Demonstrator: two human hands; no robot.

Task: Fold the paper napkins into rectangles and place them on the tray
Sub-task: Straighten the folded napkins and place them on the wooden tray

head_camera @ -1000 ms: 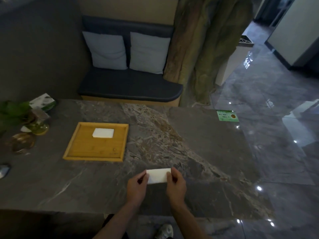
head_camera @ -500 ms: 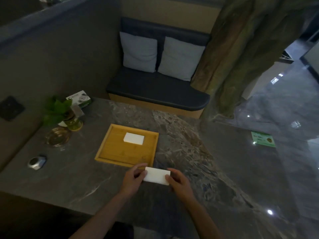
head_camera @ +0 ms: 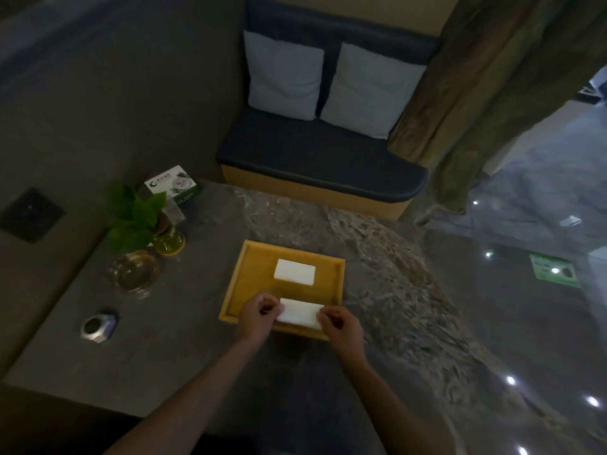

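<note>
Wooden tray, rectangular, raised rim, set on dark marbled stone surface. Folded white napkin, rectangle, lying flat in far half of tray, apart from both hands. Second folded napkin, white rectangle, over near half of tray by the front rim, held at both short ends; whether resting on the tray floor or just above it, hard to tell in the dim light. Left hand pinching left end of second folded napkin, fingers curled. Right hand pinching right end of same napkin, fingers curled, hand overlapping the near right corner of tray. Both forearms bare, reaching in from bottom edge. Left of tray on surface: clear glass dish; just behind it a small glass jar with green leafy plant; behind that a white and green box at the far left corner. Small faceted metal object near the left edge, well apart from tray. Beyond surface: dark blue bench seat with two light grey cushions leaning against its back. Glossy tiled floor to the right, with a green card lying on it.
</note>
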